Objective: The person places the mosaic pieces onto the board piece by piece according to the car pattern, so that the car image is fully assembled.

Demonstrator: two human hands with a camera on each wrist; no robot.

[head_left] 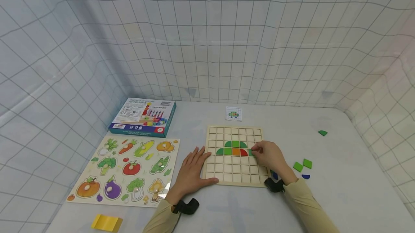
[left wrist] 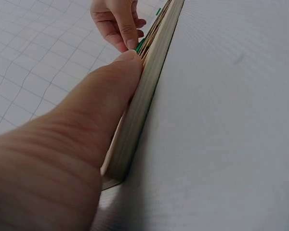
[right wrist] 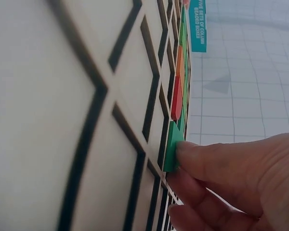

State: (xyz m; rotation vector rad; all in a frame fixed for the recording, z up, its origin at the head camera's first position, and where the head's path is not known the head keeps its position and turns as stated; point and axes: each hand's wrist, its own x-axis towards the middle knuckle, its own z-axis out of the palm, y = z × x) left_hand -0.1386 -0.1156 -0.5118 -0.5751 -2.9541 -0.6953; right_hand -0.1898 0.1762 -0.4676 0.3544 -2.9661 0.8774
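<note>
our left hand [head_left: 192,171] lies with fingers straight and spread at the left rim of the gridded board [head_left: 232,168], thumb across its near left corner; no grip, likely just keeping it from sliding. our right hand [head_left: 270,156] has thumb and finger pinched together on a green piece [right wrist: 171,151], at the cell just right of the red piece [head_left: 243,152]; can't tell if it's fully seated. we read the edge pinch as leaving the underside free for the cell. the card [head_left: 233,113] with a small printed picture sits beyond the board, probably so we can check the pattern at a glance. board looks like pale wood, raised strips forming square cells. pieces look smooth and flat: red one rounded at a corner, orange piece [head_left: 236,151] square. green squares [head_left: 298,166] and a blue half-round [head_left: 306,177] lie loose off to the right.
</note>
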